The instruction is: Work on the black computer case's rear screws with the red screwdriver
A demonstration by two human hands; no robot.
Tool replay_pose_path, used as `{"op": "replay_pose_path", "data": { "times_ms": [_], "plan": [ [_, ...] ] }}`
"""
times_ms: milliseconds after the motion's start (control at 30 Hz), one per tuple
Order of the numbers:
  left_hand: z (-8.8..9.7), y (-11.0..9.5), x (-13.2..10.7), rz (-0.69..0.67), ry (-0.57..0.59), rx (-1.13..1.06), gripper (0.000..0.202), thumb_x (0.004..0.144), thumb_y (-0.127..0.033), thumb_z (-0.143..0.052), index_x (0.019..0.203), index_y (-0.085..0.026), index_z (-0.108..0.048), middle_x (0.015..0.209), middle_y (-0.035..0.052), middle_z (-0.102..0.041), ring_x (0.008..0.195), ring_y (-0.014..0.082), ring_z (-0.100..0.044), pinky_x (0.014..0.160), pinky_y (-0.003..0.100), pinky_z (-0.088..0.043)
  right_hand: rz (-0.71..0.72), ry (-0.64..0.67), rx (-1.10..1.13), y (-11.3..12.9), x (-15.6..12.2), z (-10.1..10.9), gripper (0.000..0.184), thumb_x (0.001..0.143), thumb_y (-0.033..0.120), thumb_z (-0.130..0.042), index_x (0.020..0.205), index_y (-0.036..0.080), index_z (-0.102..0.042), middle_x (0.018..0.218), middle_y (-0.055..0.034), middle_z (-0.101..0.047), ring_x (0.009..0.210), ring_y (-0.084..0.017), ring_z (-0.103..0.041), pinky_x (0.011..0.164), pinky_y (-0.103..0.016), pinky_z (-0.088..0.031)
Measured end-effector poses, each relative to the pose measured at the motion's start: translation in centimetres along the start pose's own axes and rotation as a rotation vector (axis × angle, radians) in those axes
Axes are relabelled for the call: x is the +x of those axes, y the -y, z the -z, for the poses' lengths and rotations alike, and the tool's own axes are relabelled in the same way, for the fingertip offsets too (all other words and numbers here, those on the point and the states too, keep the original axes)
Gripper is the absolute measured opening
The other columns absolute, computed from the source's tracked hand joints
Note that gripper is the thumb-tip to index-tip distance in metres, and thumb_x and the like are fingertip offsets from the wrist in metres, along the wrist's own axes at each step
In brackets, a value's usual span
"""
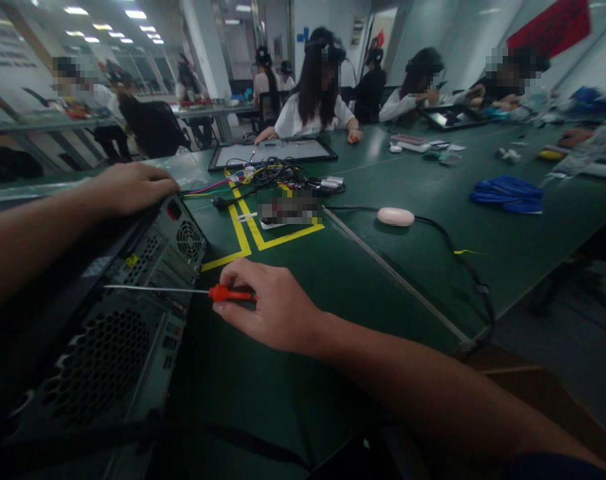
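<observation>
Right hand (270,307): person's own, thumb and fingers pinching the orange handle of a screwdriver (225,293)
Screwdriver: about level, shaft pointing left across the case's back; tip near the panel's edge, contact cannot be told
Computer case (157,267): at the left of the green table (423,260), back panel turned toward the right hand
Set in case: round fan grille (189,240), honeycomb vent (103,360), red switch (173,211), coloured ports (173,329); interior too dark to read
Left hand (137,187): laid over the case's far top edge, fingers bent; cannot tell if it grips
Cable tangle (273,173): beyond the case, by yellow tape (289,237)
Framed panel (277,152): behind the cables, co-worker's hand (267,135) at its far edge
</observation>
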State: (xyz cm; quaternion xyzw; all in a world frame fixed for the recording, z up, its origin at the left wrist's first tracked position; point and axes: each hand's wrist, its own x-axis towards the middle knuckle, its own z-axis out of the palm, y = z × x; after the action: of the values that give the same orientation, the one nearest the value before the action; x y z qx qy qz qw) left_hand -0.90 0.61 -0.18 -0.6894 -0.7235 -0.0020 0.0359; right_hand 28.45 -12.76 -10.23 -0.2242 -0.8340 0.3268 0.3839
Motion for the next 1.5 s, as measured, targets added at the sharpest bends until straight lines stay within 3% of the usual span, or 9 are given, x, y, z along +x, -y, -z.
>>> {"op": "replay_pose_path", "data": {
  "times_ms": [1133,1500],
  "plan": [
    [0.7,-1.2,-1.0,-0.007,0.004,0.000,0.078,0.092,-0.054,-0.026,0.131,-0.006,-0.074,0.141,0.0204,-0.068,0.133,0.0393,-0.061,0.117,0.049,-0.043,-0.024,-0.003,-0.010,0.4,0.0,0.2,0.019,0.100,0.038,-0.069,0.105,0.021,-0.063,0.094,0.0007,-0.069,0.079,-0.015,-0.062,0.074,-0.028,-0.045],
    [0.6,-0.8,-0.7,-0.022,0.001,0.010,0.077,0.092,-0.054,-0.026,0.129,-0.008,-0.075,0.137,0.0175,-0.071,0.128,0.0358,-0.064,0.116,0.044,-0.045,-0.038,-0.002,-0.014,0.5,0.0,0.3,0.019,0.101,0.038,-0.069,0.106,0.021,-0.065,0.096,-0.0008,-0.071,0.081,-0.015,-0.064,0.075,-0.028,-0.046]
  ]
}}
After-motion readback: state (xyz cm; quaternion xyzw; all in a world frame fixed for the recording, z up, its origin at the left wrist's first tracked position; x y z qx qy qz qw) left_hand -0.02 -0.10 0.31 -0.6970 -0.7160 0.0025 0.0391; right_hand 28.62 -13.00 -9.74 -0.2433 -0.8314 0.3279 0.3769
